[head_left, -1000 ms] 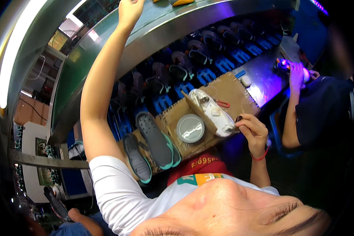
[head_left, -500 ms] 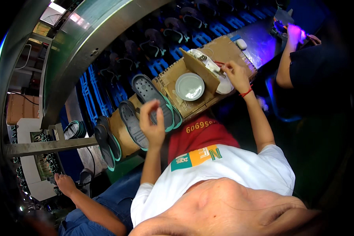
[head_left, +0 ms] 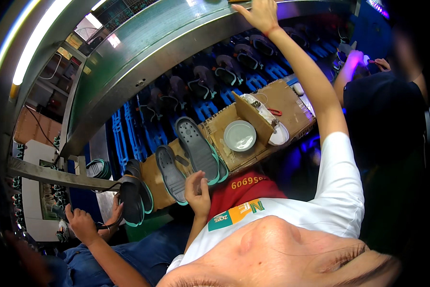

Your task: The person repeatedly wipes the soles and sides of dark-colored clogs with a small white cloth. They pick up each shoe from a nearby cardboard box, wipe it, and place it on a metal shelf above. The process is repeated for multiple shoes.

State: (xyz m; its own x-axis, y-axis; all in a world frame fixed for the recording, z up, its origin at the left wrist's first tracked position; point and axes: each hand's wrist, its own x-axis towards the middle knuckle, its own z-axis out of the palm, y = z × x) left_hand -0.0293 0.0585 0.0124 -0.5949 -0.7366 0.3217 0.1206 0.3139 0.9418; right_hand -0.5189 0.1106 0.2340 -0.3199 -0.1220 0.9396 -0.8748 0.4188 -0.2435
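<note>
My right hand (head_left: 261, 16) is stretched up to the green-topped metal shelf (head_left: 162, 24) at the top edge. Its thumb is spread, its other fingers are partly cut off, and nothing shows in its grasp. Low at the centre, my left hand (head_left: 198, 193) is open with loosely bent fingers, next to the heel end of a grey clog sandal (head_left: 192, 138) with teal edging. Farther left lie another grey sandal (head_left: 170, 172) and a dark sandal (head_left: 131, 198). A round bowl (head_left: 239, 136) of pale liquid stands in a cardboard tray (head_left: 217, 138).
Beyond a cardboard divider (head_left: 253, 117) lie a white, shoe-shaped piece (head_left: 278, 135) and a small red-handled tool (head_left: 275, 112). Blue racks (head_left: 129, 134) carry several dark shoes behind. A co-worker's hands (head_left: 83, 225) are at lower left; another person sits at right under violet light.
My right hand has left the red-handled tool beside the divider and risen to the shelf. My left hand has dropped a little toward me. The view has tilted upward.
</note>
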